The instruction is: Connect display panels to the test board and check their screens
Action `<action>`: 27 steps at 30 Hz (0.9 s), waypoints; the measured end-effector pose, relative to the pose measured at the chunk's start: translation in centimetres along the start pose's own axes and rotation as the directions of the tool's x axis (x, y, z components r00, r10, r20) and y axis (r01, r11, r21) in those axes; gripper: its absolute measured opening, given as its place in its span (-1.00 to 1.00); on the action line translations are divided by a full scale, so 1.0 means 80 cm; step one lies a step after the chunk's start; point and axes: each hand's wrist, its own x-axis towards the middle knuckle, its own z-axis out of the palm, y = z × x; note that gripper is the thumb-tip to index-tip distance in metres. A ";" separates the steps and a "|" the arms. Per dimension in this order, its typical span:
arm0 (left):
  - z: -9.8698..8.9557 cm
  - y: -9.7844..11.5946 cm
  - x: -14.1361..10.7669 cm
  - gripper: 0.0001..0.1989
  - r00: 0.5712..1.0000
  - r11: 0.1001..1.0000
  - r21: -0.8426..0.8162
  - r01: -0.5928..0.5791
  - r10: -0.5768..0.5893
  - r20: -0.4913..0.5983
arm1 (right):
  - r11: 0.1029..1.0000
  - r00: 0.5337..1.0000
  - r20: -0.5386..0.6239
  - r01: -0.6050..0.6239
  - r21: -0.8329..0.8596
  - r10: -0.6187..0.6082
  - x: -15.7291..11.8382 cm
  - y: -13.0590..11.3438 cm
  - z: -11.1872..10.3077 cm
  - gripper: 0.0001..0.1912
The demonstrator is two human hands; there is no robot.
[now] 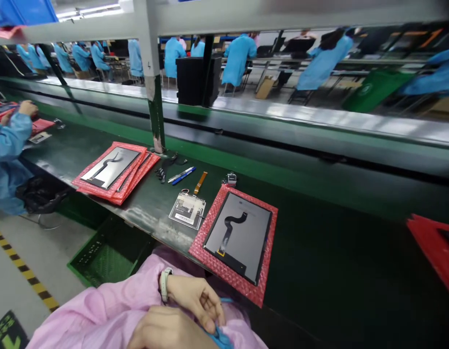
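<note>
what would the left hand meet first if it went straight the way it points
Probably the blue material by the fingertips of the left hand, then the pink garment; depth is unclear.

On my feed: dark green bench (336, 252), worn front edge. On it: red bubble-wrap sheet (256, 293) under a display panel (251, 228), small circuit board (188, 209), orange flex strip (201, 183), two pens (182, 175), black cables (166, 168), stacked red sheets (137, 179) left.

Two pens (183, 176), one wristwatch (163, 286), one open green crate (110, 254).
</note>
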 end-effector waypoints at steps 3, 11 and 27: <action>0.003 -0.005 -0.007 -0.31 0.998 0.999 -0.033 0.006 -0.008 -0.066 | 0.995 0.997 -0.027 -0.073 0.070 0.075 0.003 0.004 0.005 -0.69; 0.003 0.003 -0.011 -0.36 0.998 0.998 0.048 0.029 -0.026 -0.052 | 0.965 0.962 -0.090 -0.249 0.086 0.257 0.000 0.024 0.018 -0.74; 0.030 0.044 -0.009 -0.29 0.946 0.791 0.576 -0.206 0.311 -0.090 | 0.992 0.976 -0.177 -0.125 0.020 0.127 0.026 -0.049 -0.058 -0.81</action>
